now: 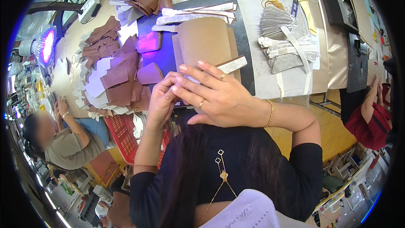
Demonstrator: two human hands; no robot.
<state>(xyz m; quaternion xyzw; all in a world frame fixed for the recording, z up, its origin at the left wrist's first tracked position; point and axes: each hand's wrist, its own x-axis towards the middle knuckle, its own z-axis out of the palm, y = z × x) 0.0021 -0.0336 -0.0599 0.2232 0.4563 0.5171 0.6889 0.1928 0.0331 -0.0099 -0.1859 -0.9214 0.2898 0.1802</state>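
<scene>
My right hand (223, 97) lies palm down across my left, its fingers stretched out and somewhat apart. Beneath those fingertips, my left hand (160, 99) is closed, its fingertips partly hidden. A narrow white strip with a brown edge (233, 65) sticks out past my right hand. Its pale surface shows again between my right fingers, in line with my left fingertips, which appear to pinch its covered end. Just beyond both hands is a stack of tan, rounded panels (204, 38) on a dark board (247, 46).
Brown and white cut pieces (116, 76) pile up at the left, above a red crate (120, 133). A lit lamp (45, 46) stands beyond them. Bundled grey-white strips (289, 48) lie at the right. Co-workers sit at the left (74, 143) and far right (369, 118).
</scene>
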